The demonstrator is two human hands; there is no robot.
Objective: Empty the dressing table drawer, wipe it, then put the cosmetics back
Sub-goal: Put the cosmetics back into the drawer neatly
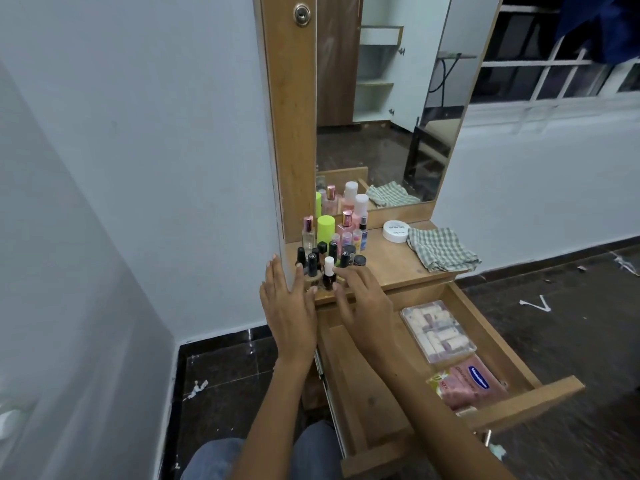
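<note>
I see my left hand [289, 306] flat, fingers straight, against the bottles [323, 261] at the tabletop's nine o'clock edge. My right hand [363, 299], fingers spread, touches a white-capped bottle [329, 273]. At three o'clock lie a jar [396, 230] and cloth [441, 249]. The drawer [519, 410] at five o'clock holds a clear box [438, 330] and pink pack [471, 382].

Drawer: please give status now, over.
Both hands, left and right, open, cupping nail polish bottles on tabletop. Drawer open, clear box and pink pack inside. Nothing blocking.

Counted so far — one white jar [395, 231], one checked cloth [441, 249], one clear box [438, 330], one pink packet [472, 382] — bottles too crowded to be tallied.
</note>
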